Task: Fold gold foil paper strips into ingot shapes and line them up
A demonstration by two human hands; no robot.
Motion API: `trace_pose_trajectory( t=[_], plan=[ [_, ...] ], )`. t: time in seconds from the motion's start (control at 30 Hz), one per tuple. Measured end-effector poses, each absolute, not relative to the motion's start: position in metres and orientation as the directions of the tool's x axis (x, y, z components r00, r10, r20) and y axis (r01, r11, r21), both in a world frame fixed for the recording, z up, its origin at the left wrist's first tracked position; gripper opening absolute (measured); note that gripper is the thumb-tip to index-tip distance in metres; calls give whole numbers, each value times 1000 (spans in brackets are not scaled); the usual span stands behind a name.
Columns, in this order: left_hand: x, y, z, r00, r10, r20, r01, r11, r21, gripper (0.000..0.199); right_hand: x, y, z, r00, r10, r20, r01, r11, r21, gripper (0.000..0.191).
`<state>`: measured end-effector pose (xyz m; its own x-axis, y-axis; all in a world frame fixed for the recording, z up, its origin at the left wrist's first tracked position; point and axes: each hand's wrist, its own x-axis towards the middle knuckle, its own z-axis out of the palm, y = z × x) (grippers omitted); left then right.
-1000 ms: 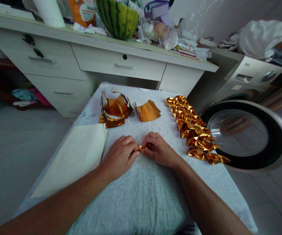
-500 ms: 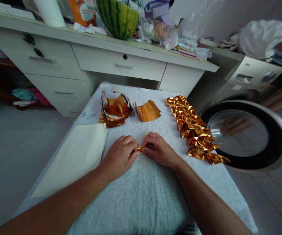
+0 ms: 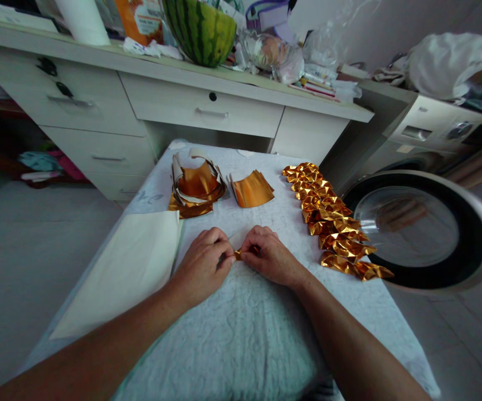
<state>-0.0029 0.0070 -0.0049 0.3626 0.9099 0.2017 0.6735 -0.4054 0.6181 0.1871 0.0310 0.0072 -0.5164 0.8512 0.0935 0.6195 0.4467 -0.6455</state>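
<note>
Between my two hands is a small piece of gold foil paper (image 3: 238, 255), mostly covered by the fingers. My left hand (image 3: 207, 259) pinches its left end with thumb and forefinger. My right hand (image 3: 268, 253) is closed around the other end, where a bit of gold shows among the fingers. Beyond the hands lies a small stack of curled gold foil sheets (image 3: 252, 189). Left of it is a larger pile of gold sheets (image 3: 199, 181) with pale paper backs. A row of folded gold foil pieces (image 3: 332, 217) runs down the right side.
A cloth-covered table (image 3: 232, 340) carries all this, with a large off-white sheet (image 3: 119, 273) at its left. Behind stands a white desk (image 3: 207, 111) with a cut watermelon (image 3: 201, 33) on top. The open washing machine door (image 3: 420, 228) reaches close to the table's right edge.
The left fingers have lifted and bent slightly at the foil, with a wider gap showing behind the pinch. My right hand has barely moved. The papers around stay put.
</note>
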Motion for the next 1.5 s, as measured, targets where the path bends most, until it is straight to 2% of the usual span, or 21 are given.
trace_pose_trajectory(
  t=[0.57,1.5],
  plan=[
    [-4,8,-5,333,920,204,673,-384,632,9,182,28,9,-509,857,74,677,452,-581,11],
    [3,6,-7,322,924,208,811,-382,444,13,174,24,1,-401,909,118,715,391,-580,12]
  ],
)
